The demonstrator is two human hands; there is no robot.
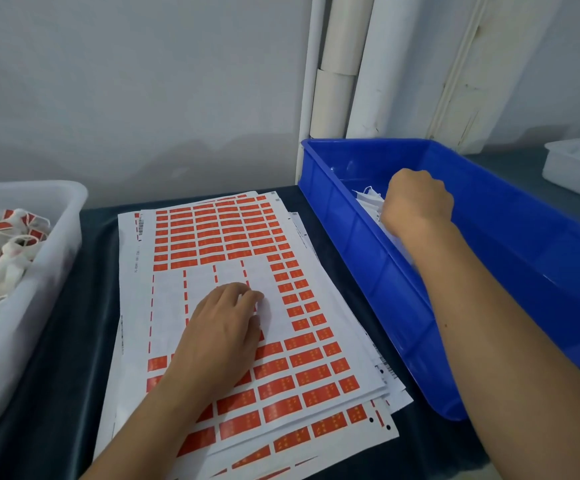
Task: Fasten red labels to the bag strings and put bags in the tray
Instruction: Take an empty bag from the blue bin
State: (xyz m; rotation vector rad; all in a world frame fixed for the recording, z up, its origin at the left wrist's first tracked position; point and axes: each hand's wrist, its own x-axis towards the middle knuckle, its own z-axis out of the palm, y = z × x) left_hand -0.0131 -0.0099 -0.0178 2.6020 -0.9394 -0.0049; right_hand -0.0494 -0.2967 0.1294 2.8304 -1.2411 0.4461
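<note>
- The right hand (416,202) reaches into the big blue plastic bin (523,271) on the right. Its fingers are curled down among the small white bags (368,199) there. It looks like it is grabbing one, but the fingertips are hidden, so I cannot tell for sure.
- The left hand (222,334) lies flat on the top white sheet of red sticky labels (233,233). Its fingers are loose and hold nothing. It presses on the bare middle part where labels are already gone.
- The see-through white plastic tray (39,271) sits on the left of the dark tabletop (98,306). It holds finished bags with red labels on their strings (4,223).
- What could go wrong: the hand may pull up two bags at once, since their strings could be tangled.
- The stack of sheets is fanned out and hangs near the front edge. If the left hand lifts off, the top sheet might slide.
- A bag dragged over the bin wall could catch on the rim and drop.
- Hard to see: most of the bags in the bin are hidden by the wrist and the bin wall.
- The tray is cut off at the left edge. A white container (579,168) at far right is cut off too, and I cannot tell what is inside.
</note>
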